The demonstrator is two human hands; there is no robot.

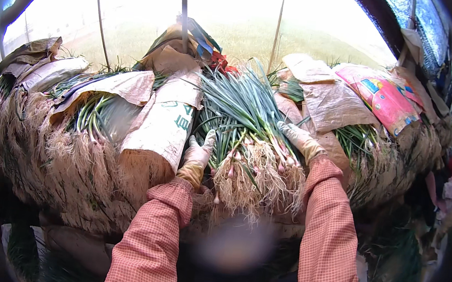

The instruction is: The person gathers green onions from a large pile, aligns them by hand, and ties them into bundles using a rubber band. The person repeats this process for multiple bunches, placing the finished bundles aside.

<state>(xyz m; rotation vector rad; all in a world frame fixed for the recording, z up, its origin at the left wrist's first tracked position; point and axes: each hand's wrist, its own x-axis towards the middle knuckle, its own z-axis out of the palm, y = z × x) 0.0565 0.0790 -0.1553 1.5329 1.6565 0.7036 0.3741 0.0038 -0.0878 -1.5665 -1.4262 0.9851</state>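
A broad heap of spring onions (248, 108), with long green leaves, small pinkish-white bulbs and tangled pale roots, lies in front of me. My left hand (197, 159), in a pale glove with a yellowed cuff, rests at the heap's left side, thumb and fingers apart. On the other side, my right hand (301, 140), gloved alike, lies against the leaves and stems with its fingers stretched out. Neither hand is closed around a bunch. The roots (254, 182) hang toward me between my two forearms, which wear orange checked sleeves.
Left of the heap lies a rolled white sack (159, 126). More spring onions (95, 115) lie farther left under a brown sack (114, 89). Paper sacks (338, 105) and a pink bag (377, 96) cover others at right. Thin poles (185, 12) stand behind the row.
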